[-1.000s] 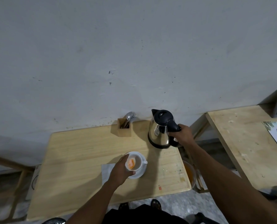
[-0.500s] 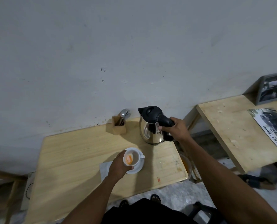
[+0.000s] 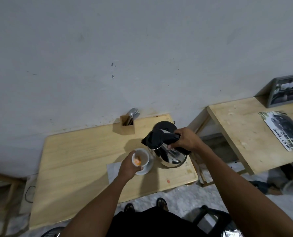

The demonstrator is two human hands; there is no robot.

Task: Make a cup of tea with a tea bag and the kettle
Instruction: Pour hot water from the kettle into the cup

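A steel kettle (image 3: pixel 169 155) with a black lid hangs in the air, tilted with its spout toward the cup. My right hand (image 3: pixel 186 140) grips its black handle. Behind it lies the round black kettle base (image 3: pixel 164 124) on the wooden table (image 3: pixel 77 156). A white cup (image 3: pixel 143 157) stands on a white saucer (image 3: pixel 147 168), with an orange tea bag tag (image 3: pixel 137 161) inside at its left rim. My left hand (image 3: pixel 127 168) holds the cup's left side. Under the saucer lies a white napkin (image 3: pixel 112 168).
A wooden box with spoons and forks (image 3: pixel 127 124) stands at the table's back edge by the wall. To the right is a second wooden table (image 3: pixel 245 134) with a car brochure (image 3: pixel 284 130) and a framed picture (image 3: pixel 286 92). My feet show on the floor below.
My right hand has lifted the kettle off its base, brought it forward toward the cup and tipped it. The left hand stays on the cup.
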